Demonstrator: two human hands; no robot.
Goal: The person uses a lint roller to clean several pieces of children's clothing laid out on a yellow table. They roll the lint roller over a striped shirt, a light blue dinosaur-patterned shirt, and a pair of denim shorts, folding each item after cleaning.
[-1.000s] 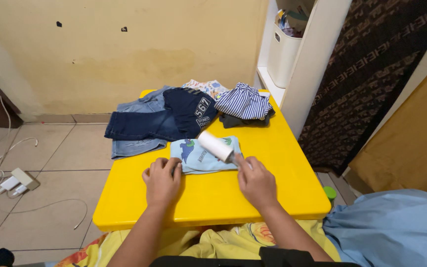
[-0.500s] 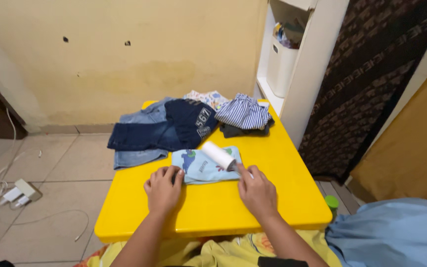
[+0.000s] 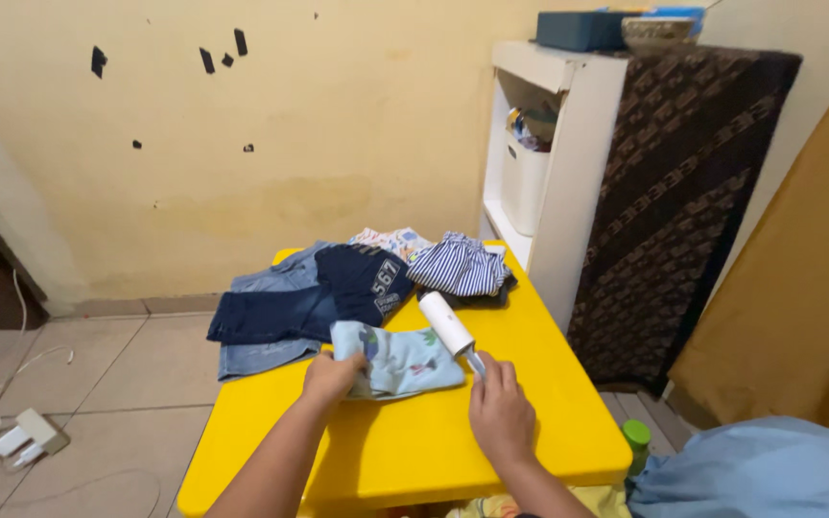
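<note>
A folded light blue garment [image 3: 403, 362] with animal prints lies on the yellow table [image 3: 539, 403]. My left hand [image 3: 332, 377] presses down on its left edge. My right hand [image 3: 500, 412] grips the handle of a white lint roller [image 3: 445, 322], whose roll rests on the garment's upper right corner.
Behind lie dark and light denim pieces [image 3: 280, 312], a navy printed garment [image 3: 367, 280], a striped cloth [image 3: 460, 266] and a patterned cloth [image 3: 391, 240]. A white shelf unit [image 3: 554, 182] with a bin stands at the right. Cables and a charger [image 3: 21, 434] lie on the floor. A green-capped bottle [image 3: 634, 439] stands beside the table.
The view has tilted up, showing more wall and shelf. The lint roller has rolled toward the garment's far right corner, and my left hand has shifted onto the garment's left edge.
</note>
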